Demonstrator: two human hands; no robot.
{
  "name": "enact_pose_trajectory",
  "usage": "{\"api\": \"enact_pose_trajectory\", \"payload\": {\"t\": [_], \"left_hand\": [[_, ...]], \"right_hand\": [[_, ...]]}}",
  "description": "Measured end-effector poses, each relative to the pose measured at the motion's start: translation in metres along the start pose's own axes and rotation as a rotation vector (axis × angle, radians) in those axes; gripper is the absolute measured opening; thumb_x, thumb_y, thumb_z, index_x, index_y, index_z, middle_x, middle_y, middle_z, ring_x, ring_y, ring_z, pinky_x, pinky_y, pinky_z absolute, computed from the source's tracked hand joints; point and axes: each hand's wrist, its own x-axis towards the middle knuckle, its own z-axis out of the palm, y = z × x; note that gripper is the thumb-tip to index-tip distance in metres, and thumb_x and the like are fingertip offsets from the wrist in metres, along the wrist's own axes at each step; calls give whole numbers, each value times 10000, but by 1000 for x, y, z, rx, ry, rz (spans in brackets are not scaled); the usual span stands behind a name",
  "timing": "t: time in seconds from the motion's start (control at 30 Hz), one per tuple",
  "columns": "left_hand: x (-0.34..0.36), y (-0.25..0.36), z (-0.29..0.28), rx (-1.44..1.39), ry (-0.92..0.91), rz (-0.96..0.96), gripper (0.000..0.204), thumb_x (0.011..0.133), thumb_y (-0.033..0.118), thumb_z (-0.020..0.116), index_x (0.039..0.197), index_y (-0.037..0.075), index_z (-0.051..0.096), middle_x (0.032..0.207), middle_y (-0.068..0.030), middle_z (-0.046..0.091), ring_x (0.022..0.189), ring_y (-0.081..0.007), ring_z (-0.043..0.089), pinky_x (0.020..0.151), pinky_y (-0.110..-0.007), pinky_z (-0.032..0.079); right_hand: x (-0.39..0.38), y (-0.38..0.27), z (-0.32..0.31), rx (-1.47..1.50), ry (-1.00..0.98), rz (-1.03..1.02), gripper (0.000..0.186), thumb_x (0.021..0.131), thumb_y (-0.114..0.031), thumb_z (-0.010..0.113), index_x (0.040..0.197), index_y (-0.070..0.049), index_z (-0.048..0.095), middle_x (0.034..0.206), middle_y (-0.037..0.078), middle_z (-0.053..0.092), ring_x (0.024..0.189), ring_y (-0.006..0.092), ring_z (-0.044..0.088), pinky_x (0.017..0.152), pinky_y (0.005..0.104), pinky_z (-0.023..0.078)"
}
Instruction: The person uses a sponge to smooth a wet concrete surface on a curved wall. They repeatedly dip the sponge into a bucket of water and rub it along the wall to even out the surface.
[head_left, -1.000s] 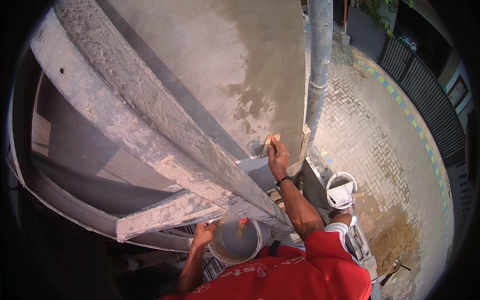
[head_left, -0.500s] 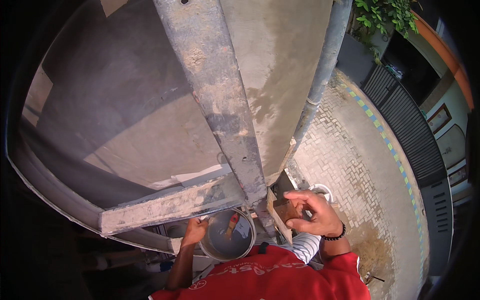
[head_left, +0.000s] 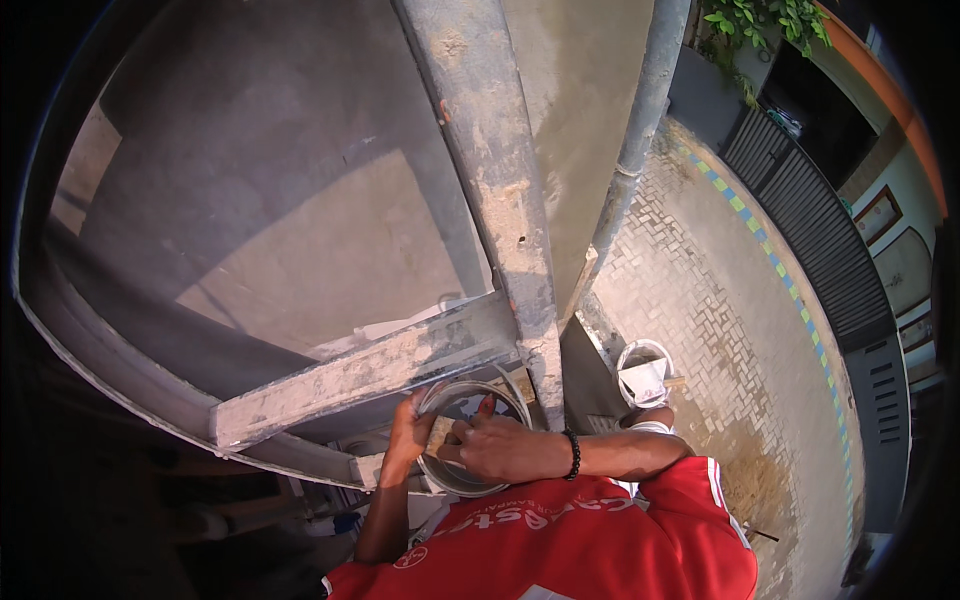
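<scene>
A grey bucket [head_left: 470, 488] with murky contents sits below the crossbar of a mortar-crusted frame [head_left: 360, 370]. My left hand [head_left: 408, 428] is closed on the bucket's left rim. My right hand [head_left: 492, 448] reaches across into the bucket, fingers wrapped round a small wooden float [head_left: 441, 436], which is partly hidden by the hand. A brush with a red handle [head_left: 487, 405] stands in the bucket, just behind my right hand.
A plastered wall [head_left: 570, 120] rises behind the upright beam [head_left: 480, 160], beside a grey pipe [head_left: 650, 90]. Lower right, a white bucket [head_left: 643, 375] holds a tool. A paved lane [head_left: 720, 330] with a dark gate [head_left: 800, 250] lies right; a darker panel [head_left: 280, 160] fills the left.
My right hand has come down from the wall with the float, passed the beam and moved left into the bucket. My left hand stays at the bucket, and the view has shifted.
</scene>
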Motion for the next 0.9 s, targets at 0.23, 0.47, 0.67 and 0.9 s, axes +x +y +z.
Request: {"api": "enact_pose_trajectory", "payload": {"t": [0.23,0.47,0.67,0.9], "left_hand": [[-9,-1,-2,60,6,-55,555,756,-75,435,1273,-1,620,1043,-54,693,881,-94,593,761,-230,467],[-3,-2,-1,104,3,1,573,747,-84,431,1275,21,629,1049,-34,683,777,-65,555,676,-210,438],[-7,-1,-1,112,39,-33,578,747,-103,448,1275,39,638,995,2,666,737,-61,531,632,-213,417],[-8,-15,-3,57,57,-53,570,764,-106,439,1291,11,623,965,-3,653,713,-61,519,610,-219,410]], "right_hand": [[30,27,61,-152,-517,3,215,830,-118,617,1010,-19,680,852,215,707,847,399,702,664,486,563],[26,52,119,-237,-577,-46,175,784,-122,655,889,-26,758,908,173,739,859,333,722,721,518,564],[34,77,126,-245,-690,-164,148,765,-119,651,827,-21,743,866,197,729,837,385,709,662,527,548],[31,42,31,38,-260,15,198,782,-179,637,801,13,681,802,242,685,796,406,682,631,524,512]]}}
